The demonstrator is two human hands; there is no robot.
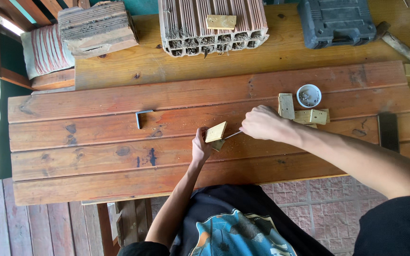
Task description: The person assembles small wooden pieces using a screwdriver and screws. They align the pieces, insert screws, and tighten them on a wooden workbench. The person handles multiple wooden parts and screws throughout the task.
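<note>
My left hand (200,146) grips a small pale wooden block (216,132) on the reddish plank panel (96,142); a second small block (218,144) lies under it. My right hand (261,122) is closed around a thin metal tool (232,135) whose tip points at the block. More small wooden blocks (286,105) (311,116) lie just right of my right hand, beside a small white bowl (308,95) holding metal bits.
An L-shaped metal bracket (141,116) lies on the panel to the left. Hollow clay bricks (213,26) (96,29) and a dark plastic tool case (336,21) stand at the back of the table. A hammer (401,45) and a dark block (388,131) are at the right.
</note>
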